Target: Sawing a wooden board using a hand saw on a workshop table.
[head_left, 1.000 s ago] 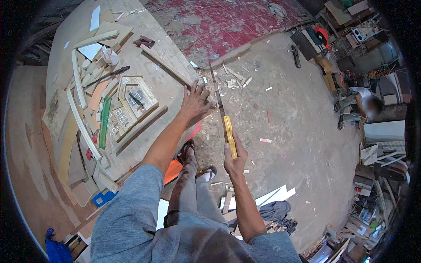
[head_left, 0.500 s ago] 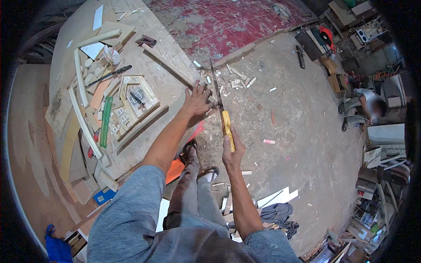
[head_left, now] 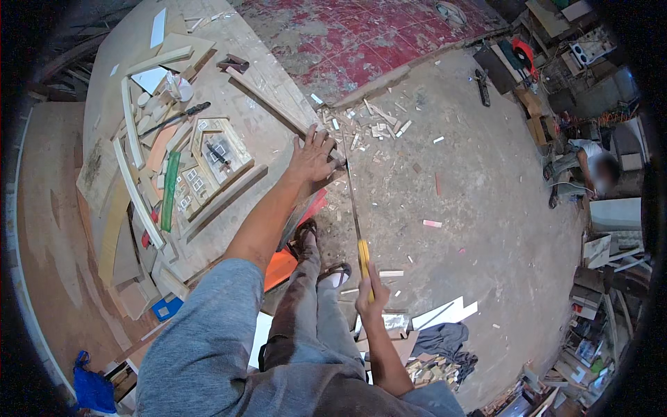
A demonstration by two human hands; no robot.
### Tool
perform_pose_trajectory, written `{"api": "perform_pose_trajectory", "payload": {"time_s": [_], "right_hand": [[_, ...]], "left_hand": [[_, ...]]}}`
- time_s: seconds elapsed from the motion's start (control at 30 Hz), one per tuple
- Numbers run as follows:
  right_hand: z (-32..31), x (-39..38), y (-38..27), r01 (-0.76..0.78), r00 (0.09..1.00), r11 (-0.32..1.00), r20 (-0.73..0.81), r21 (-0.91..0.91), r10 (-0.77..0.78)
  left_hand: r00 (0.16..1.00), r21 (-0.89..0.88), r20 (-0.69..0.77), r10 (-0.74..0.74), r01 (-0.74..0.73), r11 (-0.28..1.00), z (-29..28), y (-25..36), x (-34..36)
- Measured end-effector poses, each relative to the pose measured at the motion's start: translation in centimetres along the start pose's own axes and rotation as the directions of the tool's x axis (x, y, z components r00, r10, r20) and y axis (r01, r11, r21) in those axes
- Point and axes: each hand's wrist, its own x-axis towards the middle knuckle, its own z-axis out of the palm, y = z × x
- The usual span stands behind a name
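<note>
My right hand (head_left: 372,297) is closed round the yellow handle of a handsaw (head_left: 356,212). Its long thin blade points away from me and runs close beside my left hand (head_left: 314,156). That hand presses down at the table's right edge with its fingers spread, and a dark end of some piece shows by its thumb. A wooden strip (head_left: 267,103) extends from near the left fingertips toward the far left. What lies under the palm is hidden. Left of my forearm, a small wooden house-shaped model (head_left: 217,156) lies on the wooden table (head_left: 260,142).
Wood strips, a green strip (head_left: 169,191) and a dark slim tool (head_left: 174,118) crowd the table's left part. Offcuts (head_left: 379,121) litter the concrete floor (head_left: 479,208). A dark cloth (head_left: 445,340) lies near my right elbow. Another person (head_left: 583,167) crouches at the far right.
My right hand has drawn the saw back toward me, so the yellow handle sits lower and the blade reaches less far past my left hand. The left hand stays in place.
</note>
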Motion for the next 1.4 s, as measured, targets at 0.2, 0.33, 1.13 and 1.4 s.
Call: {"api": "perform_pose_trajectory", "payload": {"time_s": [0.2,0.33,1.13,1.4], "right_hand": [[-8.2,-9.6,-2.9,-0.184,0.983,0.977,0.004,-0.107,0.185],[-9.5,-6.5,-6.9,-0.082,0.994,0.994,-0.071,-0.072,0.077],[2.4,6.9,-3.0,0.108,0.987,0.979,-0.135,0.175,-0.085],[1.9,4.7,-1.5,0.155,0.981,0.988,-0.114,-0.002,-0.154]], "left_hand": [[0.999,-0.061,0.012,0.042,-0.041,0.997,-0.6,1.3,0.0],[0.995,0.015,-0.063,0.076,-0.075,0.997,-0.5,0.7,-0.3],[0.999,-0.070,0.045,0.000,0.003,0.998,-0.3,1.1,0.4],[0.999,-0.064,-0.023,0.036,-0.037,0.997,0.3,0.5,0.3]]}}
